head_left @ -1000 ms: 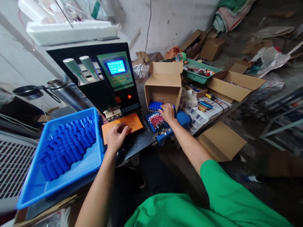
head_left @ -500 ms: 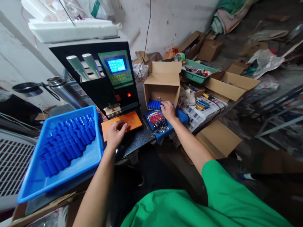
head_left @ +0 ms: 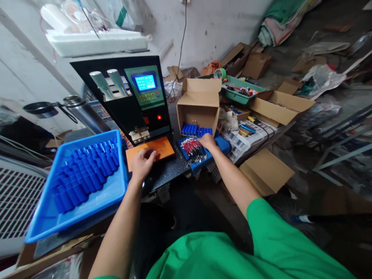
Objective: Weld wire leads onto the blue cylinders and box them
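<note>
Two hands down on the bench — left hand (head_left: 143, 162) curled loosely on the orange plate (head_left: 157, 150) under the welder, holding nothing visible; right hand (head_left: 208, 141) fingers-down beside the red-wired bundle (head_left: 194, 150), near the bench's front edge, grip unclear.

Two hands, one blue tray (head_left: 116, 190), one open cardboard box (head_left: 200, 104), one orange plate (head_left: 162, 149).
</note>
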A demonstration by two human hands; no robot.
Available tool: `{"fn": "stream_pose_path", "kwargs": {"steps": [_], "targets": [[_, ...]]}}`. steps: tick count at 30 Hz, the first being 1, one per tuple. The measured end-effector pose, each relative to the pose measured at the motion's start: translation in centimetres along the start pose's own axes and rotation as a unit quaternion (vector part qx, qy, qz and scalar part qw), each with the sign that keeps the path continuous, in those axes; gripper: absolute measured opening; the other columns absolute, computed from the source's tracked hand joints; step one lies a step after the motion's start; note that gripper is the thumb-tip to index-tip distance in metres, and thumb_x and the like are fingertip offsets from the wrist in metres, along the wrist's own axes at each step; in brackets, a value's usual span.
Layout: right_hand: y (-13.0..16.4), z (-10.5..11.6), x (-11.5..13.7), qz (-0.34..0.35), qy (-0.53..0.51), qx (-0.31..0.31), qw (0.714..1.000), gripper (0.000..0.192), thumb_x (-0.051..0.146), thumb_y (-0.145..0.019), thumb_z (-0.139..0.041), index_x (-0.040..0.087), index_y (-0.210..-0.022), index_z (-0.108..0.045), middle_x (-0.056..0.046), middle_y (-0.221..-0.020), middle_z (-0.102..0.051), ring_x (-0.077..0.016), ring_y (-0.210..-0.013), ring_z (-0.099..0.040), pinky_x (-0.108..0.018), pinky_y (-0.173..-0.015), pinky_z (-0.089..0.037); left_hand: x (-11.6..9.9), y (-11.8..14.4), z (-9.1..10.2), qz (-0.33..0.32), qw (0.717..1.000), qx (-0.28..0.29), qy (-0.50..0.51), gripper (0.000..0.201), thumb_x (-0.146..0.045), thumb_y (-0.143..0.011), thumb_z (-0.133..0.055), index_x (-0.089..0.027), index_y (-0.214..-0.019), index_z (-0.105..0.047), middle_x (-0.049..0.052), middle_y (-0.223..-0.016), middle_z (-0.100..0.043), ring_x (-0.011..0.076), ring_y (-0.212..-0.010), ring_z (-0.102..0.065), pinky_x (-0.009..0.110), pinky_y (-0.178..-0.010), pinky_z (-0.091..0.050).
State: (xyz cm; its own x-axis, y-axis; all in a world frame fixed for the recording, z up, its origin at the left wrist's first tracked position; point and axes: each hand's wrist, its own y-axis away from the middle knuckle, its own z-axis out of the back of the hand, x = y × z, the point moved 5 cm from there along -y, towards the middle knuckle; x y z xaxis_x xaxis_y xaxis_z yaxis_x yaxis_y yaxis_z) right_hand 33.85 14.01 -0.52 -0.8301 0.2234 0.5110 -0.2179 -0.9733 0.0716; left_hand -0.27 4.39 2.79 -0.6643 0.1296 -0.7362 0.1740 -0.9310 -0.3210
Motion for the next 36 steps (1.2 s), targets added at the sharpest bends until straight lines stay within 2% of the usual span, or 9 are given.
{"fn": "stream_pose_path", "kwargs": {"steps": [5, 8, 12, 16, 22, 26, 29, 33, 36], "targets": [[-0.6, -0.7, -0.7, 0.008, -0.039, 0.007, 0.999, 0.021, 0.033, -0.082, -0.070, 0.014, -0.079, -0.078, -0.013, -0.079, -0.076, -0.0241, -0.083, -0.071, -0.027, -0.068, -0.046, 0.0, -0.1, 0.1, 0.001, 1.000, -0.006, -0.015, 0.047, -0.057, -0.081, -0.061, -0.018, -0.104, -0.074, 0.008, -0.093, -0.076, 0.0219, -0.082, -0.069, 0.033, -0.075, -0.051], [-0.8, -0.8, -1.2, 0.045, -0.148, -0.010, 0.988, 0.027, 0.033, -0.082, -0.069, 0.015, -0.062, -0.069, -0.004, -0.060, -0.066, -0.0180, -0.069, -0.065, -0.025, -0.063, -0.042, 0.0, -0.1, 0.0, 0.000, 1.000, 0.003, -0.012, 0.047, -0.056, -0.082, -0.061, -0.017, -0.105, -0.074, 0.008, -0.094, -0.076, 0.0213, -0.083, -0.069, 0.032, -0.076, -0.052], [-0.5, -0.3, -1.8, 0.054, -0.370, -0.029, 0.927, 0.031, 0.042, -0.076, -0.074, 0.017, -0.062, -0.061, 0.005, -0.047, -0.050, -0.0109, -0.050, -0.047, -0.022, -0.052, -0.036, 0.0, -0.1, 0.0, -0.005, 1.000, 0.002, -0.004, 0.046, -0.055, -0.082, -0.061, -0.016, -0.105, -0.073, 0.008, -0.097, -0.076, 0.0205, -0.083, -0.069, 0.031, -0.077, -0.052], [0.3, 0.5, -1.2, 0.045, -0.499, 0.002, 0.865, 0.038, 0.047, -0.070, -0.081, 0.018, -0.065, -0.056, 0.010, -0.045, -0.041, -0.0063, -0.042, -0.035, -0.019, -0.043, -0.026, 0.1, -0.2, 0.0, -0.002, 1.000, 0.002, 0.007, 0.049, -0.056, -0.081, -0.062, -0.016, -0.105, -0.073, 0.009, -0.097, -0.076, 0.0213, -0.083, -0.069, 0.033, -0.079, -0.053], [2.0, 3.2, 2.2, 0.080, -0.601, 0.006, 0.795, 0.042, 0.049, -0.071, -0.084, 0.019, -0.072, -0.055, 0.010, -0.050, -0.045, -0.0042, -0.042, -0.037, -0.016, -0.038, -0.023, -0.1, -0.3, 0.2, -0.013, 0.999, 0.023, 0.026, 0.052, -0.060, -0.081, -0.062, -0.016, -0.106, -0.073, 0.010, -0.102, -0.077, 0.0226, -0.087, -0.070, 0.035, -0.082, -0.055], [4.8, 3.9, 5.4, 0.111, -0.627, 0.020, 0.771, 0.041, 0.050, -0.076, -0.082, 0.020, -0.072, -0.054, 0.010, -0.050, -0.044, -0.0039, -0.042, -0.037, -0.015, -0.038, -0.023, -1.1, 0.6, 0.7, -0.003, 0.996, 0.003, 0.087, 0.053, -0.061, -0.078, -0.066, -0.016, -0.105, -0.074, 0.010, -0.099, -0.077, 0.0235, -0.088, -0.071, 0.037, -0.083, -0.057], [7.5, 3.2, 7.8, 0.116, -0.640, 0.044, 0.758, 0.041, 0.050, -0.079, -0.079, 0.020, -0.070, -0.052, 0.009, -0.049, -0.043, -0.0039, -0.041, -0.035, -0.016, -0.038, -0.024, -3.3, 2.8, 0.7, -0.013, 0.990, -0.015, 0.139, 0.049, -0.060, -0.078, -0.068, -0.018, -0.103, -0.074, 0.010, -0.101, -0.077, 0.0233, -0.090, -0.072, 0.038, -0.085, -0.058], [10.9, 1.0, 10.3, 0.103, -0.667, 0.067, 0.735, 0.041, 0.050, -0.078, -0.079, 0.020, -0.070, -0.052, 0.008, -0.051, -0.045, -0.0045, -0.043, -0.038, -0.016, -0.038, -0.025, -6.7, 5.8, -0.5, -0.040, 0.985, -0.012, 0.166, 0.041, -0.054, -0.080, -0.071, -0.019, -0.101, -0.076, 0.009, -0.097, -0.078, 0.0218, -0.086, -0.072, 0.037, -0.083, -0.059], [12.9, -0.8, 11.8, 0.096, -0.678, 0.089, 0.723, 0.040, 0.050, -0.077, -0.077, 0.020, -0.069, -0.053, 0.007, -0.051, -0.046, -0.0050, -0.044, -0.039, -0.017, -0.039, -0.027, -7.8, 6.8, -1.3, -0.041, 0.981, -0.008, 0.188, 0.038, -0.051, -0.079, -0.073, -0.019, -0.100, -0.075, 0.009, -0.095, -0.078, 0.0214, -0.082, -0.072, 0.037, -0.081, -0.059]]}}
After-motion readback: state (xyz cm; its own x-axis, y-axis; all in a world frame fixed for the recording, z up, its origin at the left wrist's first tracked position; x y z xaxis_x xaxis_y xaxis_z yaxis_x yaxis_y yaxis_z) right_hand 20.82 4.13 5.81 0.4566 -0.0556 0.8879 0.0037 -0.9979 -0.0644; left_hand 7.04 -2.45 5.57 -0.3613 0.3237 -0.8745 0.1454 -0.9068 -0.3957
